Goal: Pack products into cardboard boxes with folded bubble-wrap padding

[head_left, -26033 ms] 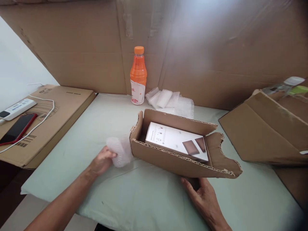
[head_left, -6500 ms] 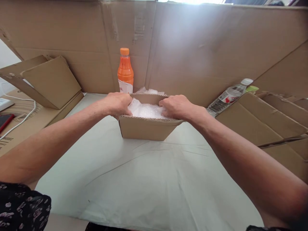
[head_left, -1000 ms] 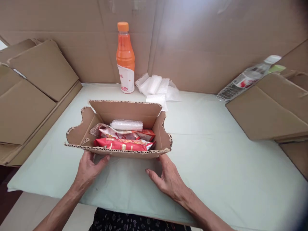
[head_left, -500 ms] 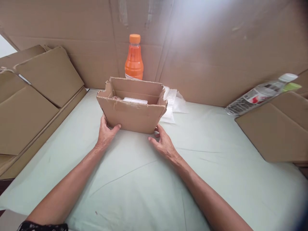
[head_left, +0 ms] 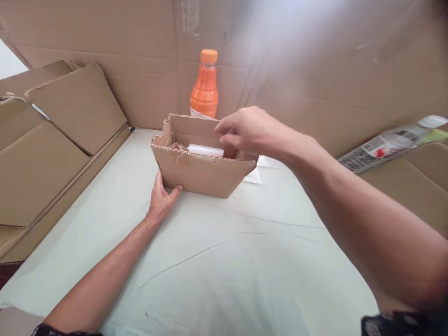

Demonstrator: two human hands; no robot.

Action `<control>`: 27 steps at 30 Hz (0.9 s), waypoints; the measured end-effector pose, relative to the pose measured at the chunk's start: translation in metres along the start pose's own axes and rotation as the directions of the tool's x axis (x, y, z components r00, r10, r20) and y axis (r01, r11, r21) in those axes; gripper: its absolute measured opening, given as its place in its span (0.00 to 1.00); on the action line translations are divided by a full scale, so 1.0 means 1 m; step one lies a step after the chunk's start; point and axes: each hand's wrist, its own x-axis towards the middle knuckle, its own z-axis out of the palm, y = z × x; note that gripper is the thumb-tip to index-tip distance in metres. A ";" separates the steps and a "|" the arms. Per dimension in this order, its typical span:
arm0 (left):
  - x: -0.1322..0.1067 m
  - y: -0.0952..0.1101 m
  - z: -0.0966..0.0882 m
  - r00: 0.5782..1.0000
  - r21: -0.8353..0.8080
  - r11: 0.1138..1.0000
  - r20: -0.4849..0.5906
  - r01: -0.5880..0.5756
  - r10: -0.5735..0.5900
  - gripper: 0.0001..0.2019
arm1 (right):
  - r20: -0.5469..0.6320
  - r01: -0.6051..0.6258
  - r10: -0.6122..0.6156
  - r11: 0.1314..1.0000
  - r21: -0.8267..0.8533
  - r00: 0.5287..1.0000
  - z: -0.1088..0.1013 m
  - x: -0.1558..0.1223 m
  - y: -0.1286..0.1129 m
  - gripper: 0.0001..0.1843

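The left hand (head_left: 162, 198) grips the box (head_left: 203, 175) at its near corner on the counter (head_left: 245, 261), while the right hand (head_left: 245, 130), fingers bunched on I cannot tell what, hovers just above the bubble roll (head_left: 206, 150) inside, so reaching in probably needs a steady box.

Along the far edge of my table (head_left: 227, 270), against the cardboard wall (head_left: 315, 70), 1 orange bottle (head_left: 205, 91) stands upright with its cap on. Folded cardboard sheets (head_left: 52, 140) lean along the left edge. Off the right edge, 1 clear bottle (head_left: 385, 142) lies tilted on more cardboard (head_left: 420, 175); its blurred label perhaps shows red print.
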 end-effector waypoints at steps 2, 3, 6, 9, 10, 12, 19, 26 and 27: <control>0.000 -0.001 -0.001 1.000 0.021 1.000 0.001 -0.014 0.014 0.32 | 0.243 -0.001 0.036 0.990 -0.140 0.969 0.016 0.028 -0.004 0.07; 0.000 -0.002 -0.001 1.000 0.031 0.999 0.006 -0.022 0.022 0.31 | 0.323 -0.019 0.090 0.976 -0.216 0.942 0.026 0.037 -0.007 0.07; 0.001 -0.004 -0.001 0.999 0.040 0.998 0.019 -0.043 0.042 0.32 | 0.421 -0.083 0.245 0.926 -0.368 0.873 0.048 0.047 -0.017 0.06; 0.001 -0.005 -0.001 0.999 0.027 0.999 0.023 -0.045 0.044 0.32 | 0.421 -0.079 0.231 0.934 -0.347 0.877 0.048 0.043 -0.024 0.07; 0.001 -0.004 -0.001 0.999 0.019 0.999 0.021 -0.042 0.041 0.31 | 0.388 -0.079 0.205 0.945 -0.317 0.899 0.042 0.041 -0.024 0.07; 0.001 -0.004 -0.001 0.999 0.007 0.999 0.014 -0.036 0.036 0.31 | 0.254 -0.102 0.157 0.971 -0.218 0.954 0.024 0.036 -0.022 0.07; 0.000 -0.005 -0.002 1.000 0.044 0.999 0.004 -0.017 0.017 0.31 | -0.429 -0.214 0.342 0.923 0.319 0.836 -0.036 -0.055 0.027 0.07; -0.001 -0.008 -0.003 1.000 0.064 0.998 -0.011 0.015 -0.014 0.29 | -0.140 -0.708 0.720 0.694 0.133 0.680 0.001 -0.156 0.102 0.09; -0.001 -0.008 -0.004 1.000 0.075 0.997 -0.011 0.026 -0.025 0.28 | -0.160 -0.708 0.714 0.698 0.106 0.681 0.009 -0.157 0.104 0.10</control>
